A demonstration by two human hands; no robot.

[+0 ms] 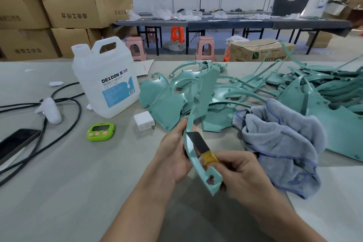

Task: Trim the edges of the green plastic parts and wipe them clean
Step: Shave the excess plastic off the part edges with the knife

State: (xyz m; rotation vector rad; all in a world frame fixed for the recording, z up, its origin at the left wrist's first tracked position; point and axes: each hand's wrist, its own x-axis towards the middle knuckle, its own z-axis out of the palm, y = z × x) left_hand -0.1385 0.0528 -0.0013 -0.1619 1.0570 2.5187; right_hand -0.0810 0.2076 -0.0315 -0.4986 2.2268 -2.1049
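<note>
Fingers point(230, 163) of right hand point(241, 173) curled round yellow-taped black blade point(198, 143), laid against curved green plastic strip point(205, 88) gripped by left hand point(172, 155), 6 o'clock. Grey-blue towel point(280, 143) noted at 3 o'clock. Risk: left thumb point(183, 126) nicked if blade slips.

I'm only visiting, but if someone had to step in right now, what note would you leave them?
Left hand: grips one green part, lifted above the table.
Right hand: holds a blade against that part's edge.
Cloth: lies crumpled on the table, to the right.
Pile of green parts: behind the hands, beside the jug.
Done: trimming this part is under way.
Left: finish its edges, wipe it, then work through the pile. I cannot tell which parts are already finished.
</note>
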